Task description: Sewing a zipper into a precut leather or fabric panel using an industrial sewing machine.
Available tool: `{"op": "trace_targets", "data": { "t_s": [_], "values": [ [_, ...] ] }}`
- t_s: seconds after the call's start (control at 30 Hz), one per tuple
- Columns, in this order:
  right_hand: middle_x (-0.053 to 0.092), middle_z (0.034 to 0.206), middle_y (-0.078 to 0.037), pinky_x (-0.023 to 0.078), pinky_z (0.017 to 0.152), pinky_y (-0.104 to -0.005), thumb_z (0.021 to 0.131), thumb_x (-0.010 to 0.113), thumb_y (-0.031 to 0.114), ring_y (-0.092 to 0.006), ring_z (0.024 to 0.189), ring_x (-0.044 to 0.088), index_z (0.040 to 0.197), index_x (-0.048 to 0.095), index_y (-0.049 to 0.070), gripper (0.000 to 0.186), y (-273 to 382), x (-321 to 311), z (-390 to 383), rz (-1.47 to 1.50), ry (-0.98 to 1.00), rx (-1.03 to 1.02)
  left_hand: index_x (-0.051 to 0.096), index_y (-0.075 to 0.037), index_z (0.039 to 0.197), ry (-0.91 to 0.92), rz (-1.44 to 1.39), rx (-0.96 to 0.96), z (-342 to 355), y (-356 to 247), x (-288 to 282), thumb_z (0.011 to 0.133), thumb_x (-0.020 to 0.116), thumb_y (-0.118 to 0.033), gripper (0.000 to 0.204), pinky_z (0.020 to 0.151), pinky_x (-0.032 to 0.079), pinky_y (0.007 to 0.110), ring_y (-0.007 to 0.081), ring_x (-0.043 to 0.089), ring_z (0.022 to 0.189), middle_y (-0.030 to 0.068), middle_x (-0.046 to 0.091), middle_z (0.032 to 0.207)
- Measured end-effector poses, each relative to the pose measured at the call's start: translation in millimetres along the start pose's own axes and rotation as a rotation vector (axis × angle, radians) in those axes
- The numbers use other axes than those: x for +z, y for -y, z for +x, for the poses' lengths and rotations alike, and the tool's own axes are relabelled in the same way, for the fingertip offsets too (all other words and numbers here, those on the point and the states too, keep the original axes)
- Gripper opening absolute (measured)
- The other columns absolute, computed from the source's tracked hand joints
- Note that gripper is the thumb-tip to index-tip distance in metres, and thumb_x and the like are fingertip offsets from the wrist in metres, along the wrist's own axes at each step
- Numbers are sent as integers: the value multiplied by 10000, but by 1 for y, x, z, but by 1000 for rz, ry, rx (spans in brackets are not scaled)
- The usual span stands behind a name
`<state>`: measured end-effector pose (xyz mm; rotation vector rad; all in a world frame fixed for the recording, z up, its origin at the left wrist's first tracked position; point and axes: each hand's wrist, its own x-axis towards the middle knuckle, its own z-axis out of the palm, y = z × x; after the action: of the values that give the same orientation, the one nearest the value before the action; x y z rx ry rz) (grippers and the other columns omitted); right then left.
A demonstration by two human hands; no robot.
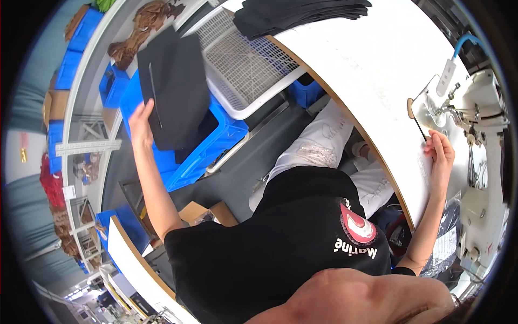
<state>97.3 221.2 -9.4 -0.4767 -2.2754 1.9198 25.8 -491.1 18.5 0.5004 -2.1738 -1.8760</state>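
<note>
Head view: at ten o'clock, clamping left grip (141, 128) on black fabric panel (181, 89) above blue bin (233, 125); at three, pinching slim black item (418, 128) in right grip (442, 153) over white surface (372, 70).

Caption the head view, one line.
Left hand holds dark cloth at a blue bin; right hand touches a thin dark strip near a sewing machine.

I hold flat, pale-lined black cloth (181, 92) in my left hand (141, 124); a slim dark stick (420, 129) juts from my right hand (441, 152).
</note>
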Motion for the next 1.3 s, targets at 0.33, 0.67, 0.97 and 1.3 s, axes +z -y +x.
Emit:
{"op": "trace_targets", "data": {
  "t_s": [0.33, 0.67, 0.97, 1.3],
  "values": [
    [592, 783, 23, 368, 573, -162, 968, 570, 197, -26, 655, 495, 1077, 680, 30, 227, -14, -10, 1, -174, -221, -159, 602, 35, 1210, -248, 534, 0, 45, 128, -41, 861, 687, -171, 413, 942, 459, 324, 233, 609, 1087, 163, 646, 1172],
    [607, 799, 6, 368, 591, -174, 967, 560, 175, -40, 680, 498, 1082, 665, 12, 225, -7, -4, -9, -153, -244, -180, 626, -53, 1214, 258, 660, 959, 127, -67, 230, 858, 683, -207, 392, 879, 462, 297, 193, 647, 972, 109, 702, 1005],
    [619, 822, 12, 421, 672, -174, 947, 586, 110, -47, 735, 537, 1083, 648, 10, 180, -2, 19, -50, -3, -326, -108, 710, -142, 976, 413, 751, 1073, 98, -77, 385, 828, 688, -235, 177, 981, 315, 510, 222, 561, 949, -3, 602, 774],
    [624, 792, 1, 428, 608, -185, 938, 587, 106, -47, 687, 544, 1030, 676, 25, 152, 1, 24, -48, -66, -329, -26, 674, -44, 940, 700, 645, 645, 134, -80, 445, 893, 642, -262, 225, 725, 513, 365, 229, 640, 763, 50, 665, 835]
  ]
}}
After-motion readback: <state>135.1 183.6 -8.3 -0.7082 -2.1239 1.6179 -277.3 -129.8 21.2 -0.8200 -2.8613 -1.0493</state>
